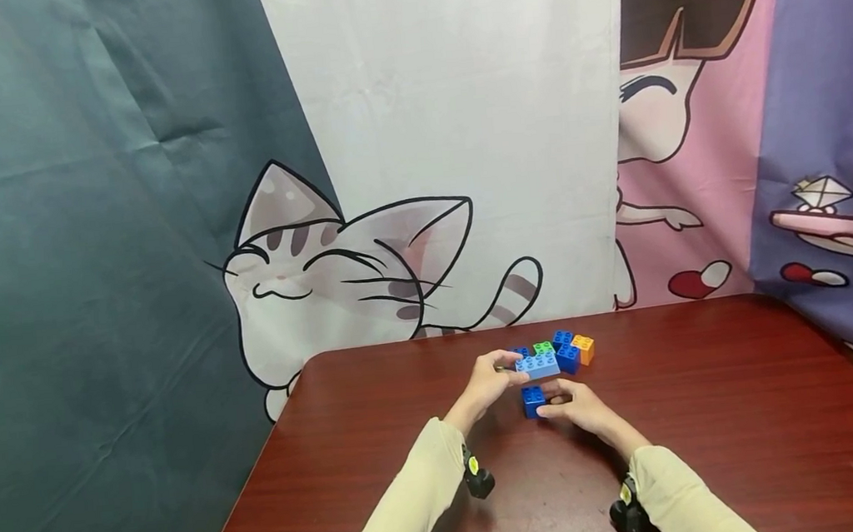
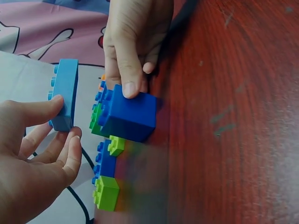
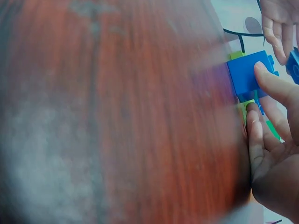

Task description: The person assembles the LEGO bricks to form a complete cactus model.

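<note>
Nearest you: your R hand (image 1: 577, 405) pinches the dk blue brick (image 1: 533, 404), studs up, w/ the thumb on one face & the other fingertips partly hidden behind it. The brick sits just off those fingertips, on your L. Can't tell if its base touches the table (image 1: 746, 408).

A bit farther out, your L hand (image 1: 487, 381) pinches the lt blue brick (image 1: 540, 366) by its L end, thumb one side, fingers the other. Its long axis runs roughly L–R across you, studs up, free end pointing R.

Key relation, I'd judge: lt blue is a touch beyond the dk blue & higher, per L wrist view, its underside above the dk blue's studs; the two look apart. R hand is the nearer one to dk blue, but L fingertips are close too, so watch for fingers crowding each other.

Just past that, the cluster: green brick (image 1: 544, 347), orange brick (image 1: 585, 349), blue bricks (image 1: 569, 358), plus lime bricks (image 2: 106, 193) that show best in L wrist view. It's right behind lt blue, so I'd reckon fwd room is tight.

Far table edge runs close behind the cluster, w/ the printed cloth (image 1: 431, 132) beyond. More room R of your R hand, L of your L hand & back toward you; near edge is out of frame.
</note>
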Motion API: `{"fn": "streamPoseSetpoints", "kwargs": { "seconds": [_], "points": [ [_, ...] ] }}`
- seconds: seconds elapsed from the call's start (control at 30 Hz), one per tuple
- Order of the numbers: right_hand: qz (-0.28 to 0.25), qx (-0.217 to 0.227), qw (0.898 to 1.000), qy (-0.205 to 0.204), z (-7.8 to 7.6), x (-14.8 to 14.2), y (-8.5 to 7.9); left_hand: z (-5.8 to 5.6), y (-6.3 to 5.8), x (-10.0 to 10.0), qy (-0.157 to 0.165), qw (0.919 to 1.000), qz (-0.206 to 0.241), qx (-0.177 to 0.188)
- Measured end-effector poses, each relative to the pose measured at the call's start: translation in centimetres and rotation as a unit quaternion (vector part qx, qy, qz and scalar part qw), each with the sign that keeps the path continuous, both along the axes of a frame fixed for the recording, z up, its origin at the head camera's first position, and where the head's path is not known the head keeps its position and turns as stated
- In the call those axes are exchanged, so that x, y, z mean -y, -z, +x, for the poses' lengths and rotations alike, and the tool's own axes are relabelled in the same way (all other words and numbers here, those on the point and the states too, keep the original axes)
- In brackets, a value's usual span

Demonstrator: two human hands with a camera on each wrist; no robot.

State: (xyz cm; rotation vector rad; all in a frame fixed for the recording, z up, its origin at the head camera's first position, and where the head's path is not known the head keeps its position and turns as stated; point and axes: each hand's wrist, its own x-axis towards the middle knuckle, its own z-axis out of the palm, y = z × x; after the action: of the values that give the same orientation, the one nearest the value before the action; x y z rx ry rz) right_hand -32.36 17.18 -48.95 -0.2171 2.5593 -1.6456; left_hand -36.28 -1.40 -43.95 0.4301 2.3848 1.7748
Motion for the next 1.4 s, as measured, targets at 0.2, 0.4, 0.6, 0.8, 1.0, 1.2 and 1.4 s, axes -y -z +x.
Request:
{"fn": "streamPoseSetpoints", "kwargs": {
  "seconds": [0.2,0.4,0.6,0.8,1.0,1.2,1.4],
  "points": [
    [-0.007,0.022,1.000,0.001,-0.2,-0.6,0.1,0.3,0.9,-0.1,0.001,1.0000,-0.005,0.001],
    [-0.034,0.042,0.999,0.006,-0.2,-1.0,0.2,0.7,1.5,-0.3,0.001,0.9997,-0.024,-0.008],
    [-0.025,0.018,1.000,-0.006,-0.3,-1.1,0.3,0.9,1.5,-0.5,-0.005,0.9991,-0.037,-0.022],
    [-0.013,0.007,1.000,-0.001,-0.3,-0.9,0.2,1.2,1.5,-0.6,-0.016,0.9980,-0.052,-0.033],
    [-0.017,0.013,1.000,0.003,-0.2,-0.8,0.4,1.5,1.7,-0.6,-0.015,0.9971,-0.057,-0.048],
    [-0.018,0.021,1.000,0.006,-0.4,-1.0,0.5,1.5,2.0,-0.6,-0.014,0.9954,-0.061,-0.073],
    [-0.018,0.026,0.999,-0.001,-0.5,-1.0,0.4,1.5,2.4,-0.7,-0.009,0.9944,-0.057,-0.089]
  ]
}}
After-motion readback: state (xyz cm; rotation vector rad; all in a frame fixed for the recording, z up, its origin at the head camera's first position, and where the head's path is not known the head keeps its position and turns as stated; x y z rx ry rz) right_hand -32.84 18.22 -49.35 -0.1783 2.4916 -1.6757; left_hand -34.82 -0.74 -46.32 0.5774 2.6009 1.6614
